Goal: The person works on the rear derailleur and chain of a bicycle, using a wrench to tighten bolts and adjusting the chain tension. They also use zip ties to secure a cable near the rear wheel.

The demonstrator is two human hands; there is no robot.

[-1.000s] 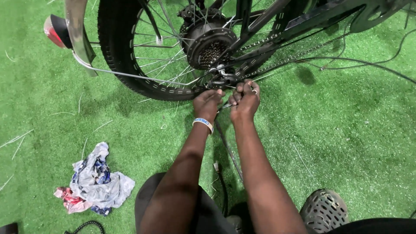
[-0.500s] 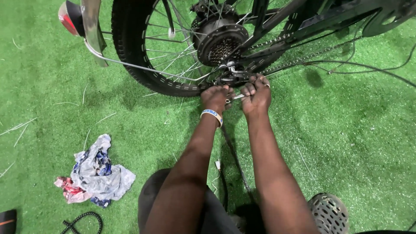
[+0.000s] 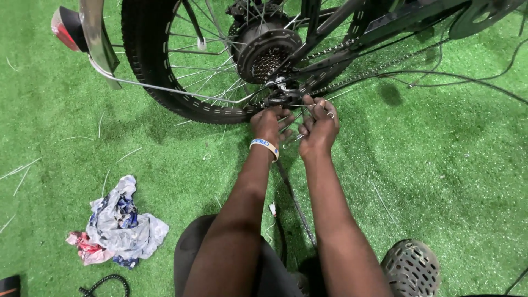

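1. Left hand (image 3: pixel 268 124), fingers curled on the black metal derailleur (image 3: pixel 283 99) at 12 o'clock; knobby tyre (image 3: pixel 144 66) beyond.
2. Right hand (image 3: pixel 319 127), fingers pinching a thin steel cable (image 3: pixel 308 104); crumpled rag (image 3: pixel 118 223) at 8 o'clock.

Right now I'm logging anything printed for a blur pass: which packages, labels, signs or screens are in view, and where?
Wristband: on the left hand wrist, a narrow white band with blue lettering.
Crumpled rag: on the green turf at lower left, white with blue and red print.
No packages, signs or screens show.
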